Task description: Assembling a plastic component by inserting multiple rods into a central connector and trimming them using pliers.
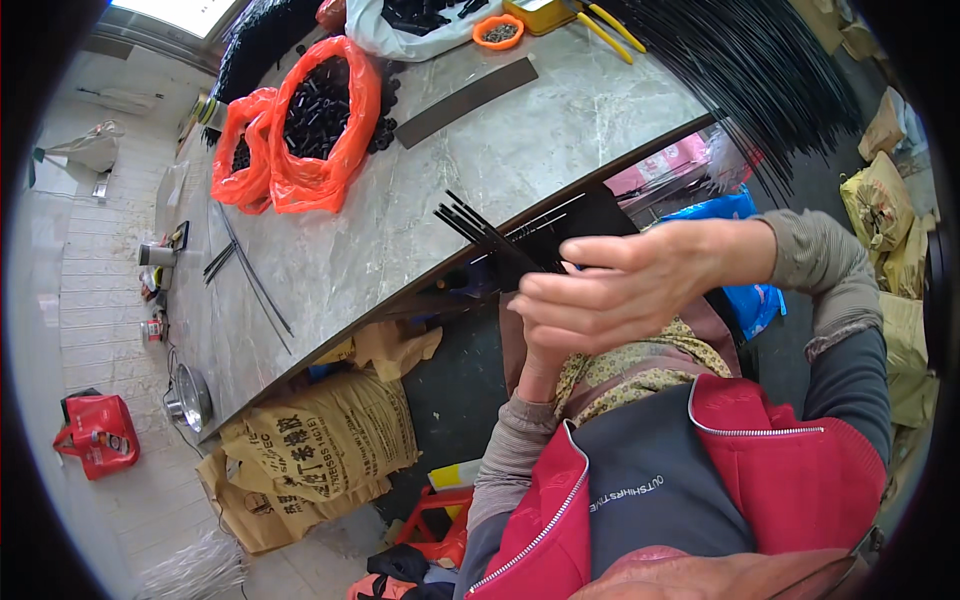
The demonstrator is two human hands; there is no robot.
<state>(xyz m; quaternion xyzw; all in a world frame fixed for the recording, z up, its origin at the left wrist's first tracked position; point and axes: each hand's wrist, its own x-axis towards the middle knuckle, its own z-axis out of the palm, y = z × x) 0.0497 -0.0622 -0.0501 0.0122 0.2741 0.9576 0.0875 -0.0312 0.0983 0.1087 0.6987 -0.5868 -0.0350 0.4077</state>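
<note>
My right hand (620,285) reaches across in front of my left hand (545,345), just off the table's near edge. Its fingers are stretched out and bent a little, lying over the left one, with the thumb apart. A small bunch of thin black rods (480,228) sticks out beyond the hands toward the table, tilted up to the left. These rods seem to be in my left hand, whose fingers are mostly hidden behind the right. Behind them is a dark area (590,215) with thin bright streaks; what it is I cannot tell.
The grey marble-look table (420,220) carries red plastic bags (345,175) of small black parts, a dark flat strip (467,103), an orange dish (498,32), yellow-handled pliers (605,35) and a large heap of black rods (750,70). Brown sacks (330,440) stand below.
</note>
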